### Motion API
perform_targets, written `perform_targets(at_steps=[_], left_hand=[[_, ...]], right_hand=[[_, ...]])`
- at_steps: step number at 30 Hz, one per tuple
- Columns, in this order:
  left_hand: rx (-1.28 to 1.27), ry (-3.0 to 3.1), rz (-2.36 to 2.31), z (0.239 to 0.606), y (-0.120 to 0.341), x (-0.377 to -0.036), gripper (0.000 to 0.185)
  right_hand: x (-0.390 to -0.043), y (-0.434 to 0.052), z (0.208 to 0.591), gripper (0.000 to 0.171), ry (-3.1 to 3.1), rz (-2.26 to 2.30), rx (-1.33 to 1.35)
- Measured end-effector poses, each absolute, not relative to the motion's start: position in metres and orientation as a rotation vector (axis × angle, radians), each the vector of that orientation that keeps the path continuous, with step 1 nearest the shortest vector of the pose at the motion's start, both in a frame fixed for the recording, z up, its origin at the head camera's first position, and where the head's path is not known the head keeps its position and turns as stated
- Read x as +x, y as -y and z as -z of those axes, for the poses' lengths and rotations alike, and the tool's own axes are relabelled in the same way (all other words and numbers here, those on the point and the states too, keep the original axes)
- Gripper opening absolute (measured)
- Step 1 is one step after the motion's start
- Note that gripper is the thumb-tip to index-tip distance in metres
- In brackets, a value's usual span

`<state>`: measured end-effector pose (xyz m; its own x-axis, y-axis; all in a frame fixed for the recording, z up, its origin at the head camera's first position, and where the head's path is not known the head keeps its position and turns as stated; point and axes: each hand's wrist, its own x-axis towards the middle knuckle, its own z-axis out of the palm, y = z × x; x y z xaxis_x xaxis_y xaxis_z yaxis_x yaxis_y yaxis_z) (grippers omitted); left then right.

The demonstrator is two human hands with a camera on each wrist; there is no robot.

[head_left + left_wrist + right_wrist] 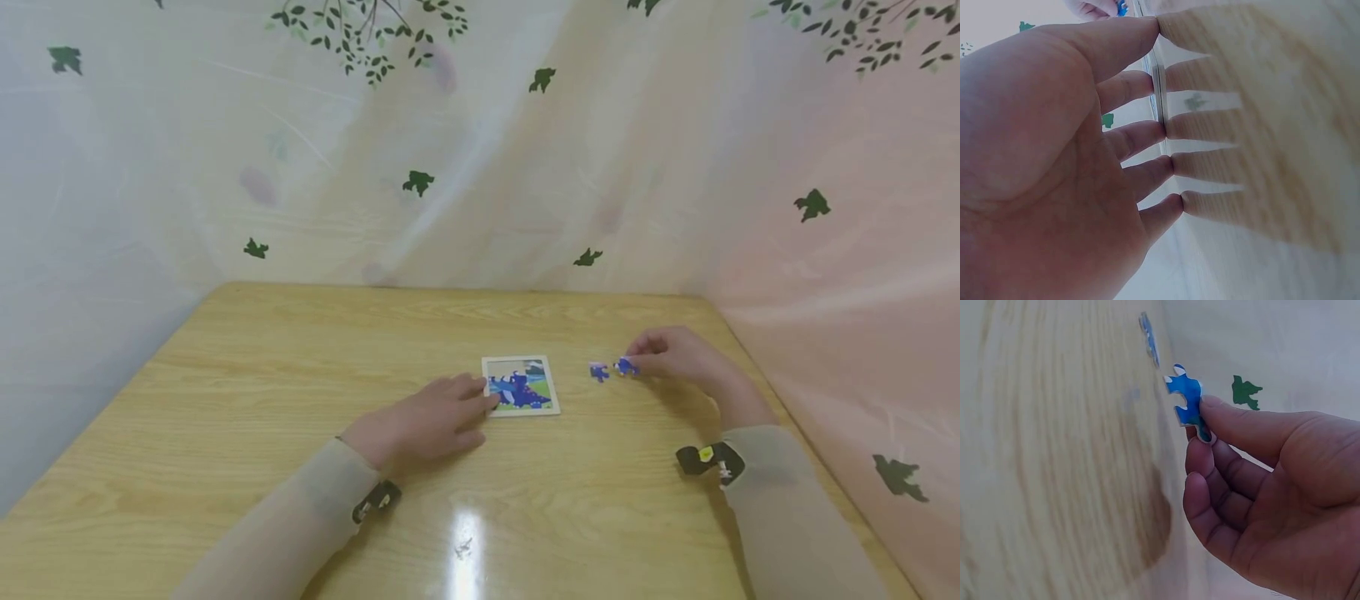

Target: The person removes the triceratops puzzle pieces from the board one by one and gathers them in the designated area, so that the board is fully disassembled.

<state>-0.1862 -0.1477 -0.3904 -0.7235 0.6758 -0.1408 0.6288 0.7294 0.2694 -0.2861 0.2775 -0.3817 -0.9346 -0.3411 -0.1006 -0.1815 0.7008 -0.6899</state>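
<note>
My right hand (678, 357) pinches a blue puzzle piece (1188, 397) between thumb and fingers, just over the table. Left of it, a second puzzle piece (598, 372), purple and blue, lies on the wood. A small framed jigsaw puzzle (554, 392) with a blue dinosaur picture lies flat near the table's middle; a greyish gap shows at its upper left. My left hand (431, 417) rests with extended fingers at the frame's left edge, some fingertips touching it. In the left wrist view the fingertips (1161, 129) meet the tabletop and the frame's side.
The wooden table (262, 358) reaches back to a pale curtain (480, 208) printed with green leaves. Pink curtain cloth (847, 317) hangs along the table's right edge. A bright light reflection lies on the near part of the tabletop.
</note>
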Motion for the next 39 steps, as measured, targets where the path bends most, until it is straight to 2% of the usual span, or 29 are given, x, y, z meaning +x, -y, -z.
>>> perform_targets(at_steps=[26,39], left_hand=[[1.006,-2.699,-0.285,0.391,0.148,-0.187,0.065],[1.027,-2.693,-0.282,0.389,0.148,-0.187,0.064]], right_hand=[[-0.288,-0.271,0.389,0.023,-2.728,0.912,-0.368],[-0.289,-0.271,0.393,0.017,-2.747,0.877,-0.365]])
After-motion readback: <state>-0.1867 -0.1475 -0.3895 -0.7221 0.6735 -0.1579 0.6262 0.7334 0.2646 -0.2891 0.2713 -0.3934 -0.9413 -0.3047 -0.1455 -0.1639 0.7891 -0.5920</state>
